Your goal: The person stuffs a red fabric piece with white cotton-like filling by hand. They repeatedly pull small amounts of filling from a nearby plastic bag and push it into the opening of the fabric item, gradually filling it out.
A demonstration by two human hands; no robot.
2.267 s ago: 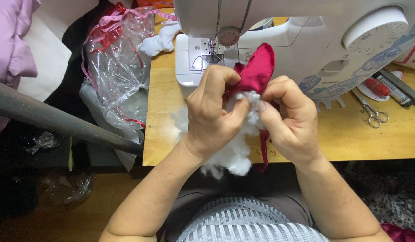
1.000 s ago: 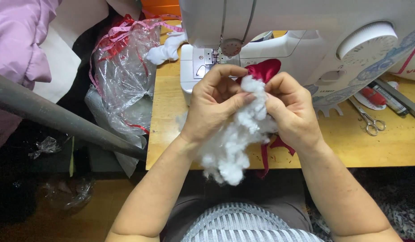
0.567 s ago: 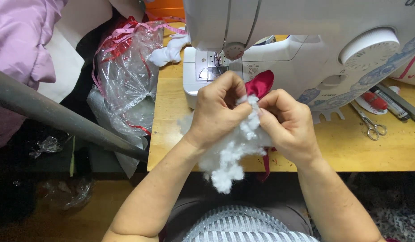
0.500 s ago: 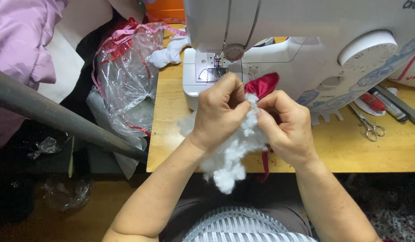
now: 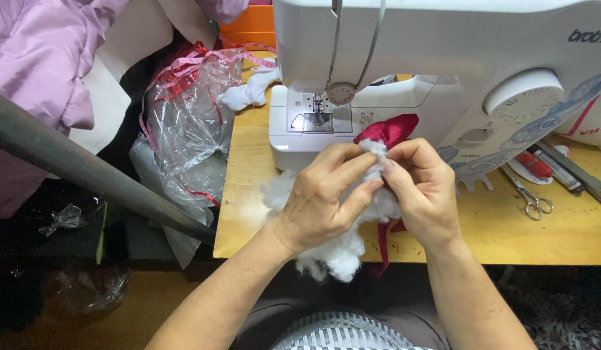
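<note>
Left hand: the left hand [image 5: 326, 198] sits just below the middle of the view, forearm entering from 7 o'clock, back of the hand facing up, fingers curled and pinching a tuft of the white stuffing [image 5: 342, 249].
Right hand: the right hand [image 5: 422, 191] mirrors it, forearm coming in from 5 o'clock, thumb and forefinger closed on the same tuft where it meets the red fabric piece [image 5: 388, 133]. The fingertips of both hands touch.
Stuffing: a fluffy, cloud-like white clump, bunched between and under both hands; a loose mass hangs below the left palm toward 6 o'clock, past the table edge.
Red fabric: a small, shiny, dark red satin piece, its rounded end poking up at 12 o'clock from the fingertips; a thin red strip dangles down between the wrists.
Location: all held above the front edge of the wooden table [image 5: 248, 207], just before the white sewing machine [image 5: 443, 58].
Surroundings: small scissors [image 5: 530, 198] lie at 3 o'clock of the hands; a crumpled clear plastic bag [image 5: 187, 123] sits at 10 o'clock, off the table's left edge.
</note>
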